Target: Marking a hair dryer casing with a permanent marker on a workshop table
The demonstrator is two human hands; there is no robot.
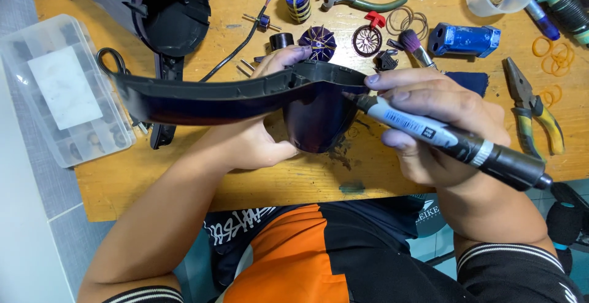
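Wooden workbench (184, 186): left hand (257, 140) grips housing shell (221, 97) lengthwise left-right; right hand (442, 125) clasps pen (448, 140).

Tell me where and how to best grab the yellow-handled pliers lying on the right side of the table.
Probably grip the yellow-handled pliers by the two cushioned handles, closing over both near their lower ends. Come from above and from the near table edge: they lie flat with the metal nose pointing away, handles toward the person. The right hand is nearest but holds a pen-shaped tool.

Bright, even overhead light, soft shadows, sharp focus, slight wide-angle edge distortion.
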